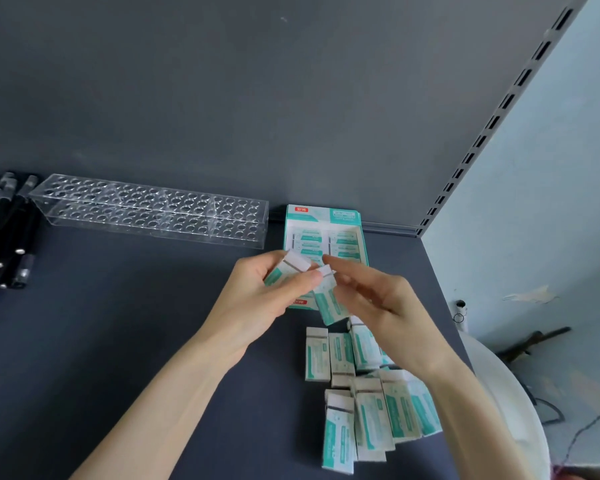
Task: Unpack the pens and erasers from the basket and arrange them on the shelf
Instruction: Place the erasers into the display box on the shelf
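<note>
Eraser step is in progress. The left hand (257, 299) is gripping one sleeved eraser (290, 268) at frame centre, fingers curled round it. A second eraser (328, 301) is hanging just right of it, against the right hand (388, 306). That hand's fingers are looking mostly extended but blurred, so I can't tell if it's pinching. Both are hovering over the near end of the display box (343, 237), which is partly filled and sitting on the shelf (153, 341). Loose erasers (361, 403) are lying in a pile at lower centre-right. The clear pen rack (153, 213) is standing empty at upper left, with pens (4, 244) at the far left edge and the basket (510, 393) at lower right. Next: probably slotting the held erasers flat into the box rows, aligned with those already in.
</note>
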The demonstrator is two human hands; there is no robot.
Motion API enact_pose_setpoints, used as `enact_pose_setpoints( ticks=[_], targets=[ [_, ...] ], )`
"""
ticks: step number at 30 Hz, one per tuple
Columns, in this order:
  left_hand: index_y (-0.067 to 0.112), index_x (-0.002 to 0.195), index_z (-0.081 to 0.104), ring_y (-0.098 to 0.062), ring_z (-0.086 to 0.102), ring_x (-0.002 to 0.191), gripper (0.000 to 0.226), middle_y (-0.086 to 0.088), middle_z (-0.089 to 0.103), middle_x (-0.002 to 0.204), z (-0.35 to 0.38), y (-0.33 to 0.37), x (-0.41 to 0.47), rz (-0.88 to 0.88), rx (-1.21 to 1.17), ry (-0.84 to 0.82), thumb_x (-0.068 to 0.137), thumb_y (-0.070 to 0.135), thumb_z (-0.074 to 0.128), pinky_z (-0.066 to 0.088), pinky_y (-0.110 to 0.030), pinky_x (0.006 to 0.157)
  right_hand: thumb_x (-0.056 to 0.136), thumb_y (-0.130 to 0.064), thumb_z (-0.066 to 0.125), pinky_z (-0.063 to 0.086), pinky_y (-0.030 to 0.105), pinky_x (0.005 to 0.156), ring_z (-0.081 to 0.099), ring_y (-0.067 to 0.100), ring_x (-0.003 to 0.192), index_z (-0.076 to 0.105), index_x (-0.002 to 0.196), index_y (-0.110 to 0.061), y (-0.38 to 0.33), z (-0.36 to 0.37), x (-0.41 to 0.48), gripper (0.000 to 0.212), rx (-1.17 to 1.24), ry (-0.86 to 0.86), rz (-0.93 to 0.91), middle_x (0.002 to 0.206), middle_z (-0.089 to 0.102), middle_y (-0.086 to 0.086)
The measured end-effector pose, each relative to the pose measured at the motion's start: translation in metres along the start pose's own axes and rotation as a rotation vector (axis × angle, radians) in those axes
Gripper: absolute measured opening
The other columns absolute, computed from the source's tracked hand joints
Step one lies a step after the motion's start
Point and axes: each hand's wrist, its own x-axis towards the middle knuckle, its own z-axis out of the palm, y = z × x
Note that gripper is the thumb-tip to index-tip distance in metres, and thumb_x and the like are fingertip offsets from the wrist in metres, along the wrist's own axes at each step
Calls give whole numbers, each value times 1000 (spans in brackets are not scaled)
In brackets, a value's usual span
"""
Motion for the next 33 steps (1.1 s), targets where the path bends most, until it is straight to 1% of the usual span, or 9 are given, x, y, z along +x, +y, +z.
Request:
enact_pose_setpoints(
  ticks=[2,6,10,14,18,24,26,29,33],
  targets=[
    [8,91,70,3,50,43,11,16,59,52,-2,-1,7,-16,-3,38,82,14,72,33,-6,42,87,-1,60,54,28,77,64,13,83,65,106,-23,0,-1,6,29,6,80,-25,87,68,-7],
    [6,90,69,3,50,41,10,14,60,52,-2,-6,16,-9,-23,159,82,12,71,34,-5,42,73,-5,77,54,20,73,62,7,79,62,92,-25,4,-3,19,31,-184,119,-67,94,63,-8],
    [8,82,69,4,50,44,8,13,64,58,-3,-12,20,-1,29,236,82,16,71,34,-7,43,76,-1,74,51,12,78,61,6,81,68,97,-6,7,-7,37,22,-459,135,-208,96,60,-3],
    [7,78,65,2,42,42,10,17,54,50,-5,-17,23,-43,-20,317,83,14,70,32,-11,43,76,1,73,50,8,78,61,12,76,70,96,-1,11,-14,58,20,-614,136,-269,97,63,6],
    [15,75,60,-1,41,47,17,17,52,52,-12,-23,26,-71,6,394,82,27,70,36,-22,54,78,0,72,45,2,74,61,16,79,71,96,-2,15,-20,90,17,-575,182,-171,96,63,9],
    [17,79,62,3,58,59,9,13,68,72,-7,-33,23,-26,255,329,84,21,68,41,-10,51,83,-8,70,44,1,77,59,15,86,68,110,-5,27,-20,109,28,-616,72,-99,107,51,-1],
    [17,80,63,3,58,59,6,13,68,72,-8,-34,23,-18,267,322,86,17,65,40,-9,51,83,-5,69,48,10,82,61,17,81,69,106,-5,30,-17,109,24,-670,86,-143,105,54,2],
    [16,82,63,3,55,55,5,14,67,68,-8,-33,23,-16,262,300,87,15,63,38,-9,48,82,-7,70,53,37,80,63,21,77,71,96,-5,33,-11,108,14,-734,119,-175,104,61,4],
    [15,82,63,4,49,47,8,17,62,58,-8,-33,23,-15,226,283,88,19,62,34,-9,44,84,-8,67,53,42,73,62,26,71,73,96,-8,38,-9,105,13,-811,162,-212,111,54,6]
  ],
)
